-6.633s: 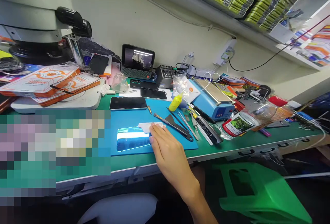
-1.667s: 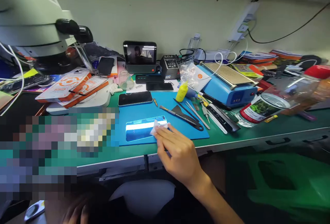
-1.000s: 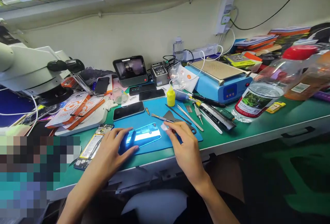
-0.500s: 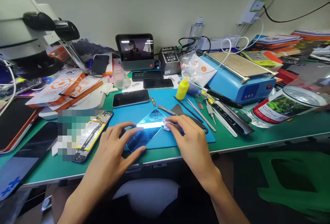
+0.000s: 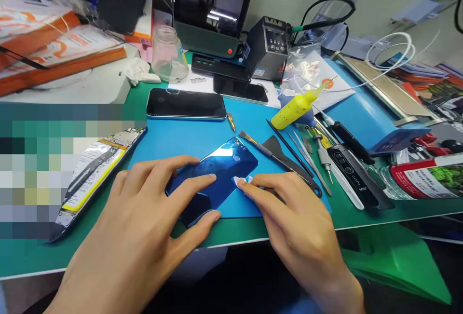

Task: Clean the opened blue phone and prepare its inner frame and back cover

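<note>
A glossy blue phone back cover (image 5: 220,171) lies at an angle on the blue work mat (image 5: 195,138). My left hand (image 5: 144,227) rests on the cover's near left part, fingers spread, pinning it to the mat. My right hand (image 5: 300,229) presses a small white wipe (image 5: 241,182) against the cover's right edge with its fingertips. An opened phone body with a yellow-striped battery (image 5: 92,169) lies on the green bench to the left of my left hand.
A black phone (image 5: 186,104) lies face up at the mat's far edge. Brush, spudger and tweezers (image 5: 285,152) lie to the right, with a yellow bottle (image 5: 292,106) and a blue heating plate (image 5: 372,106). A glass jar (image 5: 165,53), a small screen (image 5: 211,3) and a soldering station (image 5: 266,46) stand behind.
My left hand came in and settled on the blue cover, which turned from lying crosswise to lying at an angle. The view moved closer to the mat. My right hand kept the wipe on it.
</note>
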{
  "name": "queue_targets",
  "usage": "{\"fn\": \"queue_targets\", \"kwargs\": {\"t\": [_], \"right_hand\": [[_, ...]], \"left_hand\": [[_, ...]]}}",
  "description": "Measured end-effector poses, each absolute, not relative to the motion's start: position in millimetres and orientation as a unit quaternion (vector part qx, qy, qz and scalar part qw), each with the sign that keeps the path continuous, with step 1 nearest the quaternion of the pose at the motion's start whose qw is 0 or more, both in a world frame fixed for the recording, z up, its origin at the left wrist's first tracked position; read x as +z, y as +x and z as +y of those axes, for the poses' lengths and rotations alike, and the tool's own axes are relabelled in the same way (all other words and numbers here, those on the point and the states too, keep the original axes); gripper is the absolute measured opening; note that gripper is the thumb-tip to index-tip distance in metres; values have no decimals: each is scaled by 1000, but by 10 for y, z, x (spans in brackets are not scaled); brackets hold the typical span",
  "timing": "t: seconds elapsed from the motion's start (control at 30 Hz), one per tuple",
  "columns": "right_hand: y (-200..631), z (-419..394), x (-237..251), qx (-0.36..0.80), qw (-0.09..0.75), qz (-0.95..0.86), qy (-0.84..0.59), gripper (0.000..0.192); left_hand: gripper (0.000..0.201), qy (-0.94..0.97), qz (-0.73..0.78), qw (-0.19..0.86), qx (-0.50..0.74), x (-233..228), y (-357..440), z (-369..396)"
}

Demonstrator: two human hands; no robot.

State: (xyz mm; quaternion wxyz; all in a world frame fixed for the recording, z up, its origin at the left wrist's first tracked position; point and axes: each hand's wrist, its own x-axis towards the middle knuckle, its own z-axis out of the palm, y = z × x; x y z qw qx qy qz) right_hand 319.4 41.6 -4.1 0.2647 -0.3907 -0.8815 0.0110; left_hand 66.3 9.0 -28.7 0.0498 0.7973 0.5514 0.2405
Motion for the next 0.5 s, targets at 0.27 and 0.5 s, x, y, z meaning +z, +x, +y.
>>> {"fn": "queue_targets", "kwargs": {"t": [0.27,0.5], "right_hand": [[3263,503,-10,27,231,-904,-358,37],[3262,527,-11,21,218,-908,-356,31]], "left_hand": [[42,805,547,5,227,-397,620,139],[42,774,579,37,252,-443,633,70]]}}
